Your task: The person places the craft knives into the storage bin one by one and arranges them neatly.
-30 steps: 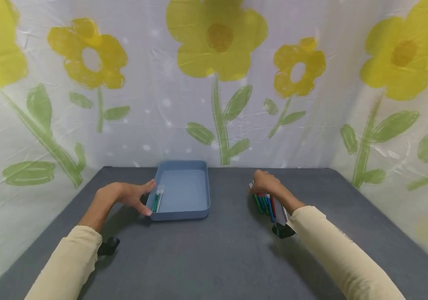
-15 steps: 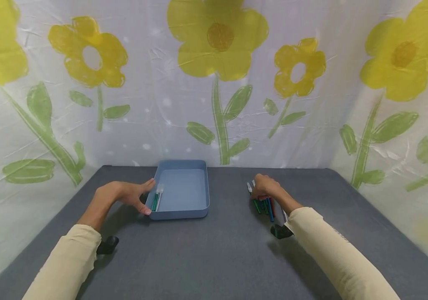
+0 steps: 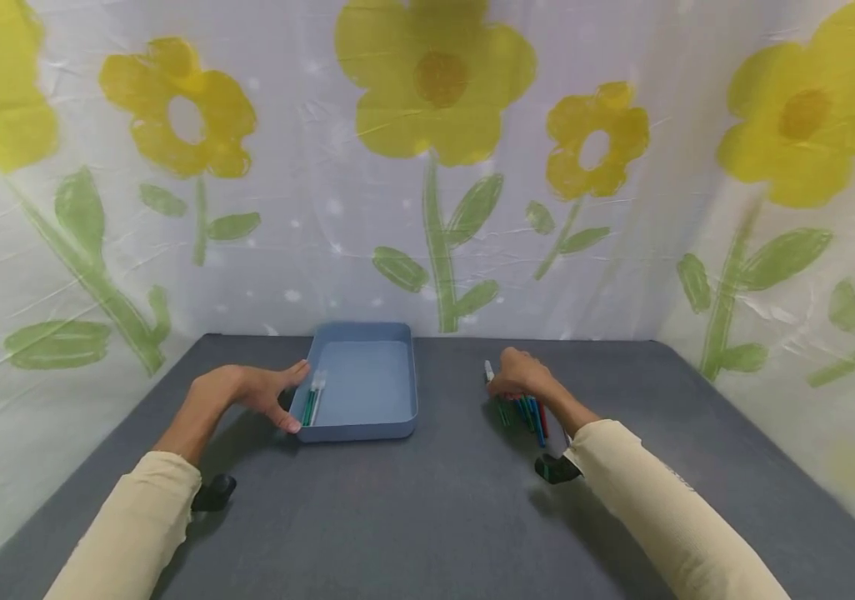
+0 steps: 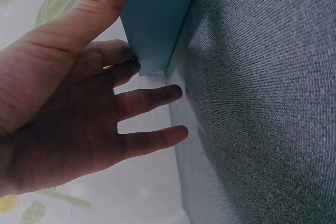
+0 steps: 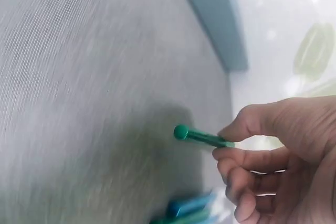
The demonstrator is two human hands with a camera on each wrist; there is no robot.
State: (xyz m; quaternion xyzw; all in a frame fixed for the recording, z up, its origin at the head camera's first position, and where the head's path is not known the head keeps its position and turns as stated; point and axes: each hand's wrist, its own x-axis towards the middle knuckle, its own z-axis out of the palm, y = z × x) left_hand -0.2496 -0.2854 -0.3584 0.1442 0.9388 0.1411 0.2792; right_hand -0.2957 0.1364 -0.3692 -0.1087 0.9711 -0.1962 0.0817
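My left hand (image 3: 262, 396) rests against the left side of a blue tray (image 3: 360, 432). In the left wrist view its thumb touches the tray's wall and the other fingers are extended, some apart from it. Two slim sticks (image 3: 313, 404), at least one green, lie at the tray's left side with pale, fork-like ends. My right hand (image 3: 521, 373) pinches a shiny green-handled stick (image 5: 202, 137) between thumb and index finger. Its white end (image 3: 489, 368) points away from me. Below and beside that hand lies a pile of similar blue, green and red sticks (image 3: 536, 421), partly hidden.
A dark grey cloth-covered table (image 3: 397, 517) carries everything. Behind it hangs a white curtain (image 3: 292, 250) printed with yellow flowers. Black wrist-worn cameras show under the left sleeve (image 3: 120, 525) and the right sleeve (image 3: 660, 500). Table surface lies between tray and pile.
My right hand has shifted slightly left, with the green-handled stick drawn from the pile towards its left side. The left hand and the tray stay put.
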